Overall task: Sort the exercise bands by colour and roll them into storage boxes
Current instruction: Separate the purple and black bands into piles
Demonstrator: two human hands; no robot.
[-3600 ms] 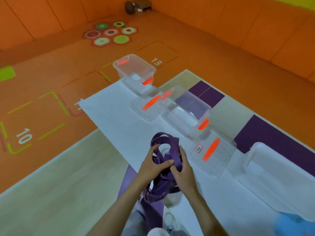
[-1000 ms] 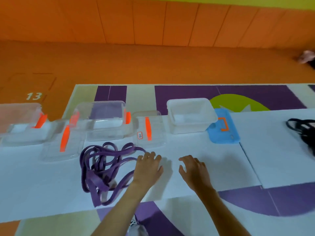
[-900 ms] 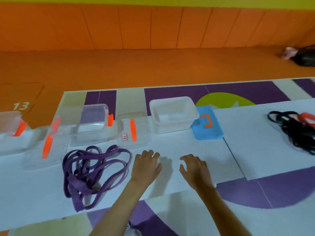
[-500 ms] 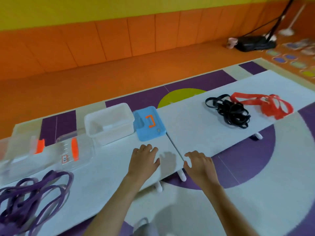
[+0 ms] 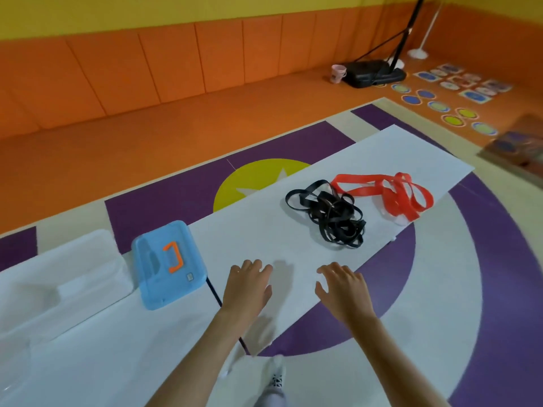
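Head view: black bands (image 5: 329, 214) tangle beside looped red bands (image 5: 393, 192); left hand (image 5: 246, 286) and right hand (image 5: 342, 290) hover spread, holding nothing.

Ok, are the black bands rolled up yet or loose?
Loose. The black bands lie in a tangled heap on the white table, loops sprawling, beside the red bands.

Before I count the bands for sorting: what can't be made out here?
Head view:
Black bands: tangled heap, overlapping loops hide the count.
Red bands: loops overlap too; count unclear.
White storage box: cut off by the left edge, blurred.
Sticker on the blue lid: too small to read.
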